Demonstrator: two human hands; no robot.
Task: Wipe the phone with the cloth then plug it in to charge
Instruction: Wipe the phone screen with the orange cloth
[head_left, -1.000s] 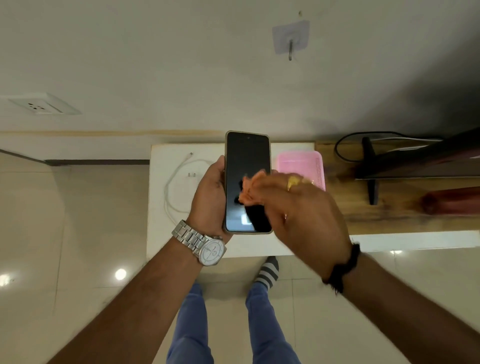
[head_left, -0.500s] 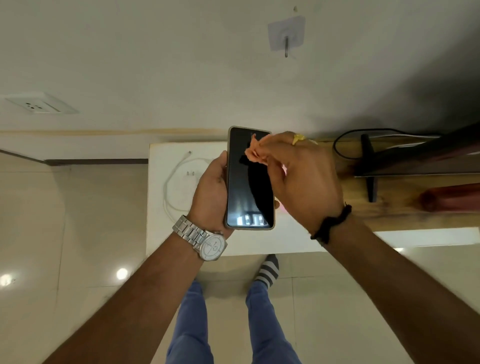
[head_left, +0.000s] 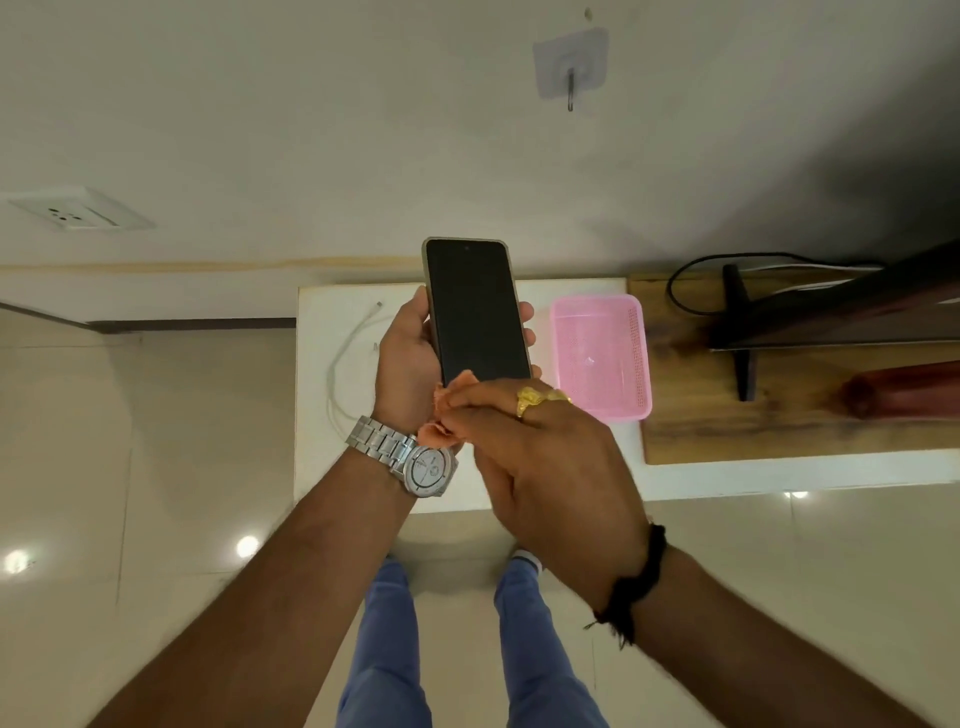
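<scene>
My left hand (head_left: 405, 358) grips a dark-screened phone (head_left: 475, 306) upright above the white table (head_left: 519, 493), fingers curled round its right edge. My right hand (head_left: 545, 457) pinches a small orange cloth (head_left: 449, 410) against the phone's lower end, covering that part of the screen. A white charging cable (head_left: 337, 374) lies coiled on the table to the left, partly hidden behind my left hand. A wall socket (head_left: 78, 210) sits on the wall at the far left.
A pink mesh basket (head_left: 600, 353) stands on the table right of the phone. Beyond it a wooden board (head_left: 779, 415) carries a dark monitor stand (head_left: 740, 332) with black cables. A hook plate (head_left: 570, 62) is stuck on the wall above.
My right hand has drawn the cloth from the phone's top edge down to its bottom end, uncovering most of the screen. The left hand keeps the phone in nearly the same place.
</scene>
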